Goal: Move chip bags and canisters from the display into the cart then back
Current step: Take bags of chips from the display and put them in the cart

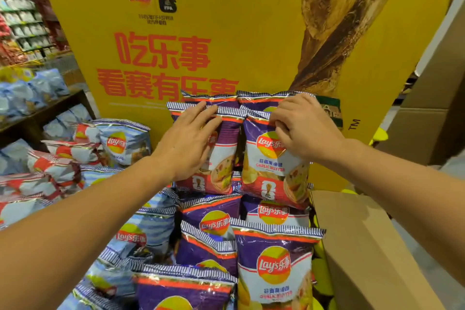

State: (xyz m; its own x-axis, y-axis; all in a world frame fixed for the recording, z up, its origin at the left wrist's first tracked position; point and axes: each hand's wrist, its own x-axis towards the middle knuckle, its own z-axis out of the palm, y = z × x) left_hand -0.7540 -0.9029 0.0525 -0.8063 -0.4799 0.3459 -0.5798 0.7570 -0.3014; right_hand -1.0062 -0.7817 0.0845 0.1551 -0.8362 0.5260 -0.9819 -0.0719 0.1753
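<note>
Purple chip bags fill the display in front of us, stacked in rows against a big yellow sign with red letters. Our left hand lies flat with straight fingers on the front of the top left purple bag. Our right hand has curled fingers that pinch the upper edge of the top right purple bag, which says garlic butter. Both bags stand upright, side by side, on top of the pile. More purple bags lie lower down, near us. Light blue bags sit in a heap to the left. Brown cardboard boxes stand on the right.
</note>
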